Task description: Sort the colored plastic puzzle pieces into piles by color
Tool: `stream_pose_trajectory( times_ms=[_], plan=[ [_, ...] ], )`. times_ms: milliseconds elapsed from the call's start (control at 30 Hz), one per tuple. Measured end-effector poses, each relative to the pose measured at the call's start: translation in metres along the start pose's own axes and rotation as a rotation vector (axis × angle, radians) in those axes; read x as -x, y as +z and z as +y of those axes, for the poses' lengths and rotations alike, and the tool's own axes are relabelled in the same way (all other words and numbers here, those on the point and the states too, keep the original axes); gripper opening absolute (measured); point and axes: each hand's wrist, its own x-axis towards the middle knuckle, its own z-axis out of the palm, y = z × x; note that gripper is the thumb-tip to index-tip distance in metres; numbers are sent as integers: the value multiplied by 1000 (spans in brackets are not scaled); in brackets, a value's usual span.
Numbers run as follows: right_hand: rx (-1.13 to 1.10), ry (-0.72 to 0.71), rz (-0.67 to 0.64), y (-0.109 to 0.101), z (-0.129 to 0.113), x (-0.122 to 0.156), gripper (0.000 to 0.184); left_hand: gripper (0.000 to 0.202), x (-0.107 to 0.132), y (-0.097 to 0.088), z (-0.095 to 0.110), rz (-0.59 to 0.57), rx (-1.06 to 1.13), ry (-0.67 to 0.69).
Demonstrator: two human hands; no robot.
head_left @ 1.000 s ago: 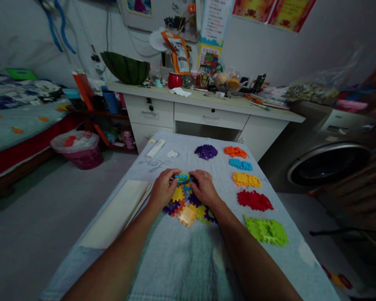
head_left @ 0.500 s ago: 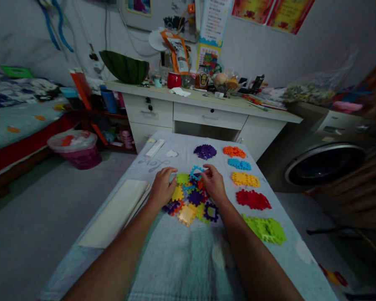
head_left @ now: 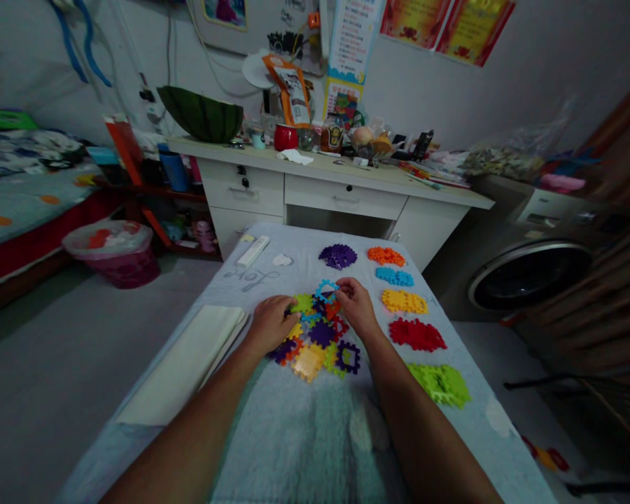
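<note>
A mixed pile of toothed plastic interlocking tiles (head_left: 323, 333), in purple, yellow, green, red and orange, lies in the middle of the cloth-covered table. My right hand (head_left: 355, 306) is at the pile's far right side, thumb and fingers closed on the edge of a light blue open-centred tile (head_left: 326, 290). At the left side, my left hand (head_left: 273, 323) reaches over the pile, thumb and fingers apart, beside a green tile (head_left: 303, 302) and partly covering a yellow one. Nothing shows in its grasp.
Sorted tiles sit along the right: purple (head_left: 338, 256), orange (head_left: 386, 256), blue (head_left: 394, 276), yellow (head_left: 404, 301), red (head_left: 416, 334) and green (head_left: 439, 384). A folded cream cloth (head_left: 186, 364) and a white bar (head_left: 253, 251) lie left. Beyond stands a cluttered desk (head_left: 315, 162).
My left hand has moved down and closer over the pile, covering more of the yellow tile. My right hand keeps the blue tile. The view has shifted slightly.
</note>
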Motion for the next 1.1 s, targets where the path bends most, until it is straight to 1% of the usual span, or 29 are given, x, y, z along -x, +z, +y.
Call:
stream_pose_trajectory(
  times_ms=[100,200,300,333,433,500,567,667,867,1033,1100],
  plan=[
    [14,-37,27,-18,-11,-13,24,24,0,-3,1,-4,29,-22],
    [42,-7,80,-49,-14,-33,27,24,-1,-4,3,2,50,-29],
    [101,105,166,-90,-5,-54,29,22,-1,-5,3,-1,54,-19],
    [114,155,222,-105,0,-60,28,21,-1,-5,3,-3,49,-15],
    [173,343,472,-145,17,-75,23,16,-1,-4,1,-5,38,4],
    [211,414,558,-165,28,-81,19,15,-2,-3,0,-3,44,14],
    [248,447,591,-178,38,-85,14,13,-2,-3,0,-1,53,13],
    [307,468,603,-186,50,-88,11,13,-2,-4,1,-1,65,-2],
    [386,439,583,-183,67,-86,3,16,-2,-5,0,11,88,-8],
    [400,388,613,-185,67,-80,14,19,-2,-3,-4,35,111,-9],
    [401,333,581,-185,61,-77,20,21,-2,-3,-5,38,112,-15]
  ],
)
